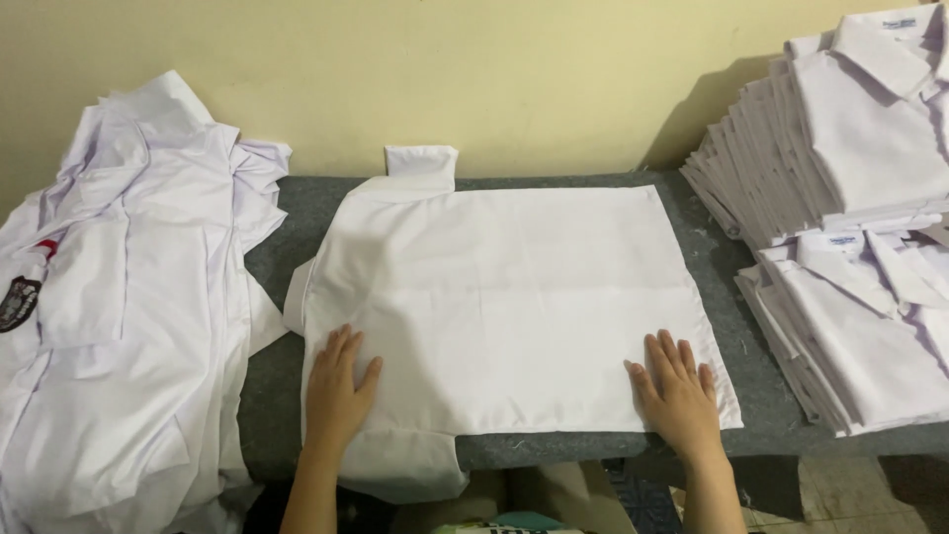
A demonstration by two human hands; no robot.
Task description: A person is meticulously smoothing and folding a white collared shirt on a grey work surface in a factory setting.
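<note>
On the grey table (712, 267), a folded white shirt (504, 297) lies flat at centre. Left hand (336, 391) and right hand (680, 388) press on its near edge, palms down, fingers spread, gripping nothing. Unfolded shirts (129, 297), one bearing a dark badge (18, 302), lie left; folded stacks (860, 218) stand right.

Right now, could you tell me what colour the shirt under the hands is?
Plain white shirt, clearest in the head view.
</note>
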